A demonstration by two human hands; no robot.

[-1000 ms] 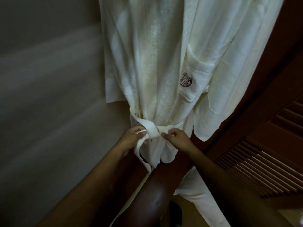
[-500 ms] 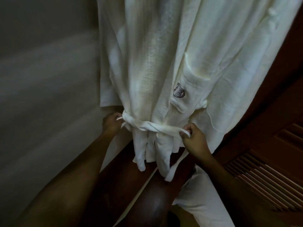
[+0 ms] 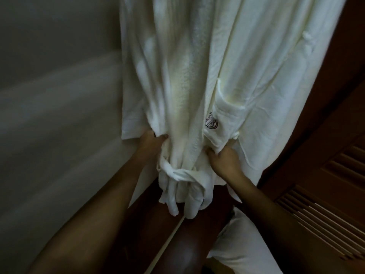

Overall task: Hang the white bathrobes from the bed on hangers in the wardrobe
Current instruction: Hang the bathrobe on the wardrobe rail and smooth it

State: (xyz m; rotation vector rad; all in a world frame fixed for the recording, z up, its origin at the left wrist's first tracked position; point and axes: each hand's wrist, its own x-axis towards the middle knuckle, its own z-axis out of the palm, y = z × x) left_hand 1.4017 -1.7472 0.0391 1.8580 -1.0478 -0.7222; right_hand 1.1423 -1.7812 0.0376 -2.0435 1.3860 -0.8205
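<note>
A white bathrobe [image 3: 246, 62] hangs down from above the frame; its hanger is out of view. A chest pocket carries a dark round logo [image 3: 211, 121]. The robe's white belt [image 3: 182, 175] is tied around the gathered fabric low down, with loose ends hanging below the knot. My left hand [image 3: 153, 144] pinches the robe's folds on the left side, just above the belt. My right hand [image 3: 223, 160] grips the fabric on the right side under the pocket. More white cloth [image 3: 235, 248] lies lower right, below my right arm.
A pale wall [image 3: 59, 115] fills the left side. A dark wooden wardrobe frame [image 3: 343, 99] runs along the right, with a slatted louvre door [image 3: 324, 204] at lower right. A dark rounded wooden part [image 3: 183, 246] sits at bottom centre.
The belt ends were being pulled sideways to tighten the knot. Both hands have let the belt go and moved up to grip the robe fabric above it; the view has closed in.
</note>
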